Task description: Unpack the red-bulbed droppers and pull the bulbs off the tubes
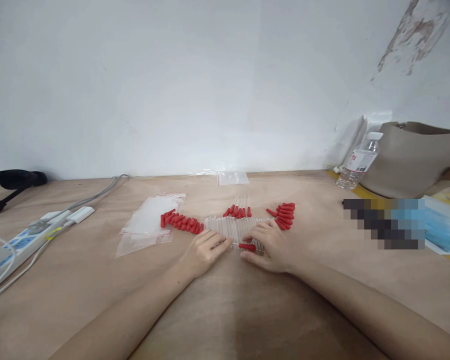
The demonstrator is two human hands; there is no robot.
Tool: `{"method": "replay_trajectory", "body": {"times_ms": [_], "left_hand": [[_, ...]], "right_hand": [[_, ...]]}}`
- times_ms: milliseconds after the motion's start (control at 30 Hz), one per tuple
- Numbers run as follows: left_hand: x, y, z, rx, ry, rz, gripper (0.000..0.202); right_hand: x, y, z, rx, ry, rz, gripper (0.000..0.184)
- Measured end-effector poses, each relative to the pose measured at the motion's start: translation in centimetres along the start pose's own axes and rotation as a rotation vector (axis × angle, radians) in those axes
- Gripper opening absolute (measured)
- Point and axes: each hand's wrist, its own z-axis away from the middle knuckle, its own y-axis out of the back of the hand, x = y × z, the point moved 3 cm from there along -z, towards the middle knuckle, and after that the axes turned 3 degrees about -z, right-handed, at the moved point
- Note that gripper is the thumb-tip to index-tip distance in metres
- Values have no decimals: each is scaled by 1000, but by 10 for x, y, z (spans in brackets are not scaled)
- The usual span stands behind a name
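A row of clear glass tubes (228, 227) lies side by side on the table in front of me. Over the row's near edge, my left hand (208, 251) pinches the glass stem of a dropper, whose red rubber bulb (247, 247) points right. My right hand (272, 248) curves around that bulb, thumb below and fingers above, with gaps showing; its fingertips rest over the tubes. Loose red rubber bulbs (183, 223) lie in a line to the left. Behind the row are several droppers with red bulbs (240, 212), and more red bulbs (286, 216) lie right.
Clear zip bags (146, 220) are piled at left, with another bag (233, 178) by the wall. A power strip (22, 241) with cables sits far left, near a black strap (15, 180). At right stand a water bottle (360, 162), a beige bin (408, 160) and a blue packet (442, 225).
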Motion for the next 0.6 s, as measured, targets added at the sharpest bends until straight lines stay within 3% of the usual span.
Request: {"method": "replay_trajectory", "body": {"times_ms": [167, 600], "left_hand": [[5, -1, -4, -23, -28, -70, 11], [7, -5, 0, -66, 29, -23, 13]], "right_hand": [[-10, -9, -3, 88, 75, 173, 24], [-11, -11, 9, 234, 199, 402, 16]]}}
